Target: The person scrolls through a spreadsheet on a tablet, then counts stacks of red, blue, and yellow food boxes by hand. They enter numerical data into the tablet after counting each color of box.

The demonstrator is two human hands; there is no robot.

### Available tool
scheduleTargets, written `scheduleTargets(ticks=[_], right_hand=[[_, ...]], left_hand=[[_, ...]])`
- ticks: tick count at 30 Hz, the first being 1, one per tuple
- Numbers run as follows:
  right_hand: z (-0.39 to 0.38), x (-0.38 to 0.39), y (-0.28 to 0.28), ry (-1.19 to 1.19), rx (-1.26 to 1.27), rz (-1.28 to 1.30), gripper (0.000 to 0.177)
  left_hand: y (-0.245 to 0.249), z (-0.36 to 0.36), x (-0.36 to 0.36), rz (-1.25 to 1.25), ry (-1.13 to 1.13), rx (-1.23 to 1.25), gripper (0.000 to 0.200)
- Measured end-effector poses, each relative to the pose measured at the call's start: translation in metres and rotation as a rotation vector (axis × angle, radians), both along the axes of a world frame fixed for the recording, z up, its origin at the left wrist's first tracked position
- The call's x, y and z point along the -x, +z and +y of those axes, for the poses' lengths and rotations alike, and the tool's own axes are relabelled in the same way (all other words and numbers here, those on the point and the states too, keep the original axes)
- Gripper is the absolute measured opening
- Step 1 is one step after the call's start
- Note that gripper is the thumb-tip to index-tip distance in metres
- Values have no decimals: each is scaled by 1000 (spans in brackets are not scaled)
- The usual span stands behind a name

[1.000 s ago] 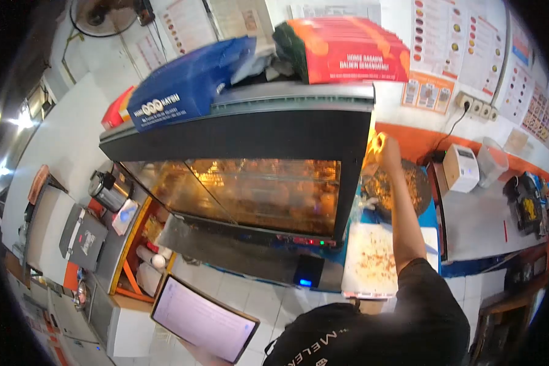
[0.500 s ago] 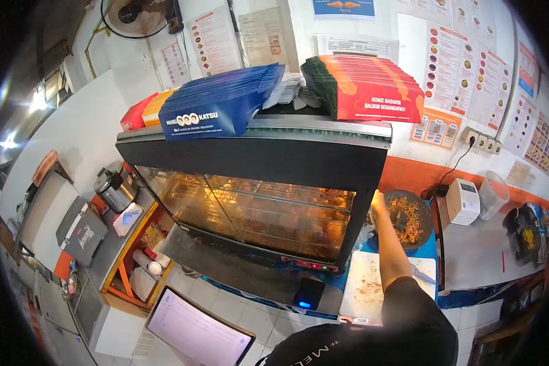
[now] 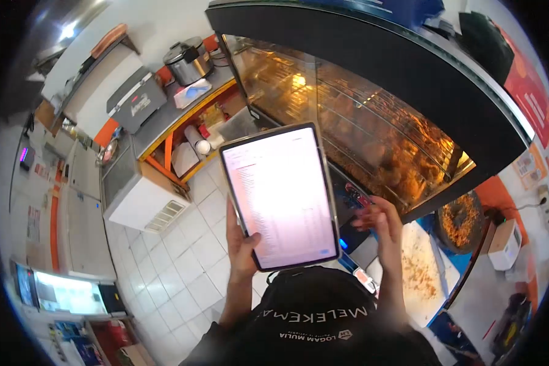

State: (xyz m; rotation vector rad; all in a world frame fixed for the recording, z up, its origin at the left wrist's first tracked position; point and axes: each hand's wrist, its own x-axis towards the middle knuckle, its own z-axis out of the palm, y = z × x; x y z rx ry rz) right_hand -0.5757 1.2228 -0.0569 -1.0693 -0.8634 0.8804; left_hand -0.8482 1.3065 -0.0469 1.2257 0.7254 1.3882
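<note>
A tablet (image 3: 279,201) in a case stands tilted in front of my chest, its bright screen showing rows of text too small to read. My left hand (image 3: 243,249) is closed on its lower left edge, the thumb over the front. Off the tablet's right side, my right hand (image 3: 384,222) is raised, fingers bent and apart, with nothing visible in it. Behind that hand is the lower front of a lit glass display warmer (image 3: 372,116) with browned food inside.
A cutting board (image 3: 418,268) with crumbs lies at the right. Beyond it is a dark stone mortar (image 3: 459,222) with orange-red crushed food. A white box-shaped device (image 3: 504,245) stands farther right. A rice cooker (image 3: 189,61) and grey cooler box (image 3: 136,100) sit on the left counter.
My view has swung left and down. My right arm has drawn back from the mortar to beside the tablet. The tablet is now higher, with my left hand visible on it.
</note>
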Motion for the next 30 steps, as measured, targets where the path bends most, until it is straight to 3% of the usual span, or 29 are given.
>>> scheduleTargets(ticks=[2, 9, 12, 19, 23, 30], right_hand=[[16, 16, 16, 302, -15, 146, 49], [32, 23, 47, 350, 32, -40, 97], [37, 26, 64, 312, -32, -74, 95], [61, 41, 89, -42, -4, -118, 54], [77, 43, 97, -222, -33, -119, 42], [93, 49, 96, -467, -18, -210, 39]], left_hand=[[20, 7, -17, -77, -211, 12, 98], [23, 40, -37, -51, -331, 68, 102], [20, 58, -41, -78, -408, 60, 104], [28, 96, -49, -135, -547, 12, 102], [32, 110, -49, -114, -630, -26, 102], [36, 126, -51, -19, -758, -10, 101]])
